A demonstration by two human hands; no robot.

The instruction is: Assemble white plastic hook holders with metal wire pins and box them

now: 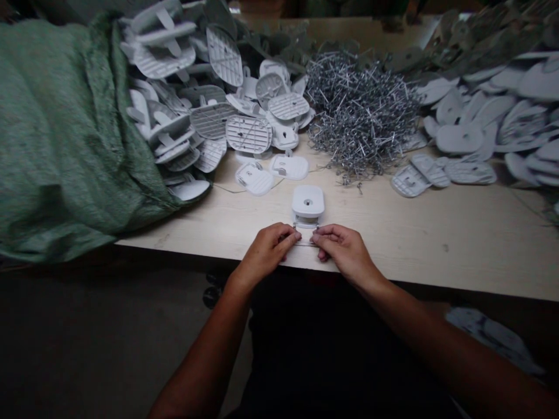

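Observation:
A white plastic block point(308, 201) with rounded corners stands on the table near its front edge. In the middle of its top is a round recess with a small metal piece in it. Just in front of it, my left hand point(274, 244) is closed in a pinch, with a small metal pin at its fingertips beside the block's lower left side. My right hand point(340, 244) pinches in the same way at the lower right, where another bit of metal shows. The fingers hide most of both pins. A thin dark line crosses the tabletop between the hands.
A heap of metal pins point(362, 110) lies behind the block. White ribbed plastic plates point(248, 134) are piled at left, partly in a green woven sack point(78, 134). More white plates point(463, 139) are heaped at right. The wooden table's point(437, 244) front edge runs below my hands.

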